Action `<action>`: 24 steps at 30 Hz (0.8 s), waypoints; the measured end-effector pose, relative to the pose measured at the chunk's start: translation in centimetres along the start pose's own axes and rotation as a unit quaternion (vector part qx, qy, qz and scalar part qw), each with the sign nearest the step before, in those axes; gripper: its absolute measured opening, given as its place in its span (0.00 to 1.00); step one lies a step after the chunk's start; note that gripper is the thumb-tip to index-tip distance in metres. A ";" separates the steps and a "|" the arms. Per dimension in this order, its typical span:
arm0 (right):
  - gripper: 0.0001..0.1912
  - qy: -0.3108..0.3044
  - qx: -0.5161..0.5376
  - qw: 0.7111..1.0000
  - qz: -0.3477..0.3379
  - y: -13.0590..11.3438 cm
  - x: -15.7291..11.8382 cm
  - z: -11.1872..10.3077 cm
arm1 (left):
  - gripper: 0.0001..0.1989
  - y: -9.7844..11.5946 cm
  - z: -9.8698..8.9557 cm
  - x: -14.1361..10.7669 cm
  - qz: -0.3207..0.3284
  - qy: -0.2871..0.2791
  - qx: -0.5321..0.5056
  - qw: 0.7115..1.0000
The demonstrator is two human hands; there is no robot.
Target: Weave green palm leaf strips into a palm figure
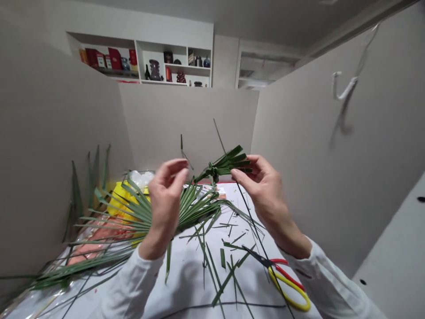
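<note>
Pinching the knotted head of green palm leaf in my right hand, I hold its blades narrowly between thumb and fingers at upper centre of the frame. My left hand sits close beside it, fingers drawn narrow near a thin leaf strip, though I cannot tell whether they grip it. The rest of the fan palm frond spreads behind my left wrist toward the left of the frame, above the white surface. If I pull unevenly, the knot could slacken, or a thin strip could split along its length. A long loose strip runs past my right hand and could snag on my fingers. The red-and-yellow scissors lie at lower right, so a careless reach downward could catch their blades.
</note>
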State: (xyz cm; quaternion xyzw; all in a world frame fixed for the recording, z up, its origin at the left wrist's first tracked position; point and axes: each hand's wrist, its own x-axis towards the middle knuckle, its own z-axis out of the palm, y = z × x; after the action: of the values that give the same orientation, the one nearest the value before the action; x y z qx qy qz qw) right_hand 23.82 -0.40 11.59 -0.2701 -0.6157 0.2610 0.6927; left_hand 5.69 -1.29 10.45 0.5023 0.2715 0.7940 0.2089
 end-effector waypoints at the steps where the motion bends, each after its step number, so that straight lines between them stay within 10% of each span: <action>1: 0.12 0.012 0.005 1.000 0.003 0.1 -0.4 0.3 | 0.11 -0.2 0.2 -0.9 -0.018 -0.031 0.010 0.999; 5: 0.13 0.053 0.018 0.998 0.010 0.3 -2.3 1.7 | 0.24 -0.7 1.7 -3.7 -0.067 -0.073 -0.014 0.995; 13: 0.16 0.039 0.029 0.998 0.042 0.9 -3.8 3.0 | 0.09 -1.3 3.4 -2.6 -0.061 -0.011 -0.093 0.994; 24: 0.18 -0.072 0.009 0.993 0.091 3.2 -4.0 1.6 | 0.03 -1.6 3.7 -0.7 -0.224 -0.100 -0.109 0.963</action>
State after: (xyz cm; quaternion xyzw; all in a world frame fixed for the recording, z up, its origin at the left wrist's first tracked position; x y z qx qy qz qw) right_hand 21.68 -0.80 6.68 -0.2994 -0.6344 0.3476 0.6222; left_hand 9.45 0.33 10.23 0.4796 0.2666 0.6973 0.4612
